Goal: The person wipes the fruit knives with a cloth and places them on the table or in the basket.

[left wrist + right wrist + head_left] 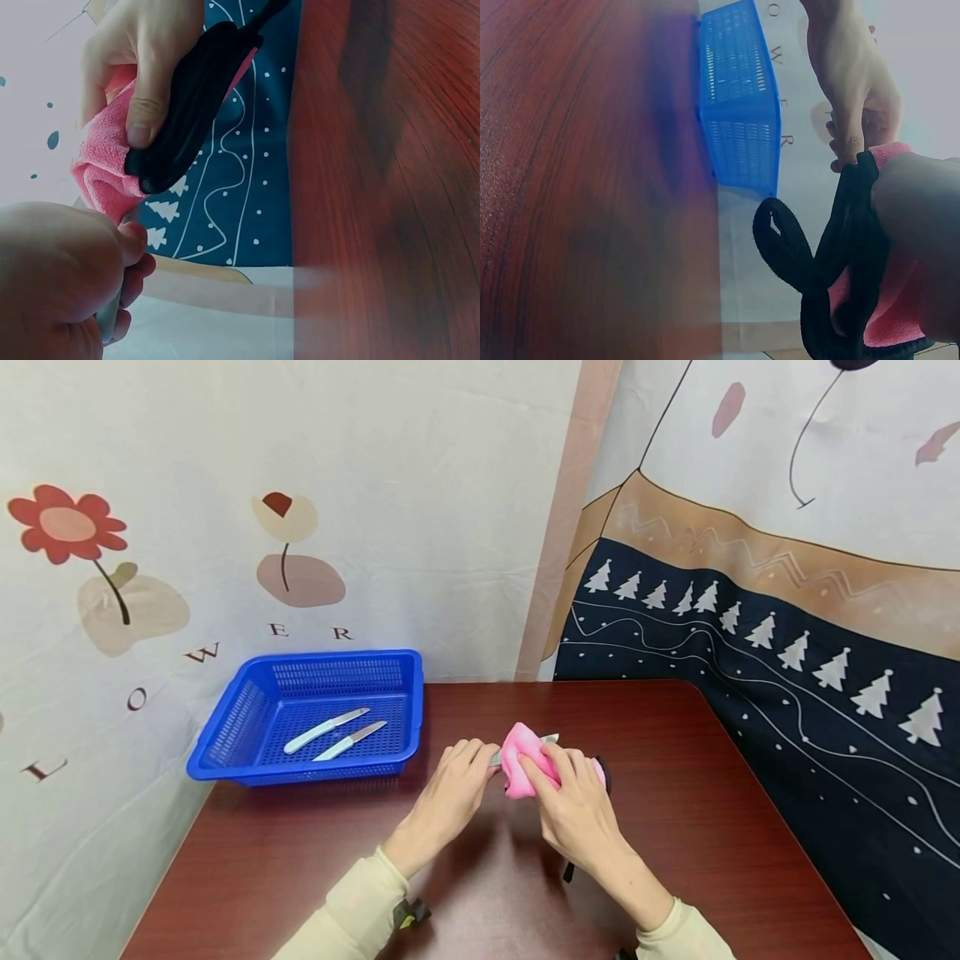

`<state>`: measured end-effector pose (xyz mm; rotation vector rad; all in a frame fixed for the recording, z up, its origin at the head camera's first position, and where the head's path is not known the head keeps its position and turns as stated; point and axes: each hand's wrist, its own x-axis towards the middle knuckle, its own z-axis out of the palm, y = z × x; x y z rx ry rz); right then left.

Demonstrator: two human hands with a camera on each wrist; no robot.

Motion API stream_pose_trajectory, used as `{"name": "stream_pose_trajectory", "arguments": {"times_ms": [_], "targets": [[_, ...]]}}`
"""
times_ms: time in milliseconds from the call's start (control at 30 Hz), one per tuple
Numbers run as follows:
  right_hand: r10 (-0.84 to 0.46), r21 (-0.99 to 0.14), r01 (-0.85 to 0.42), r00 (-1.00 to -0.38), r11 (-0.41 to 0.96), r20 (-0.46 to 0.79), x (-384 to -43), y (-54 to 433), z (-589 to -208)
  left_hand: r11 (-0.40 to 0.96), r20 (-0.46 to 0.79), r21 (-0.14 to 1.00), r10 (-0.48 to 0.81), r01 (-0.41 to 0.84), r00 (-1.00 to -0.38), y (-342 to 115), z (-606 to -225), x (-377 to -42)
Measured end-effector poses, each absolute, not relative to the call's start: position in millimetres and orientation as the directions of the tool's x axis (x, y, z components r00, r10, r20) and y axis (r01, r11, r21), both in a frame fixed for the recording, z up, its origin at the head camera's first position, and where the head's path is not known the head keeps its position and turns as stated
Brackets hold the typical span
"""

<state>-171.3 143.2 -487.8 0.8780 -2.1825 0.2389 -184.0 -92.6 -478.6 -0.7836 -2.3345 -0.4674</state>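
My left hand (448, 793) grips a knife by its pale handle (109, 319), most of which the fingers hide. A pink cloth (519, 762) is folded round the knife's blade, and the blade's tip (551, 738) shows just past its far side. My right hand (576, 802) holds the cloth, with the thumb pressed on it near the black edging (196, 105). From that edging a black loop (780, 232) hangs down in the right wrist view. Both hands are above the table, close together.
A blue plastic basket (408, 768) stands at the table's back left, with two pale-handled knives (326, 731) lying inside. Behind the brown table (675, 860) hang printed cloth backdrops (450, 510).
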Motion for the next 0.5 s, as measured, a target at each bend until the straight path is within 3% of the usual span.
{"name": "stream_pose_trajectory", "arguments": {"times_ms": [500], "targets": [[-0.462,0.065,-0.617,-0.512,0.784,0.724,-181.6,161.9,-482.7,0.740,0.671,0.158,0.405,0.654,-0.621,-97.2,-480.7,-186.8]]}}
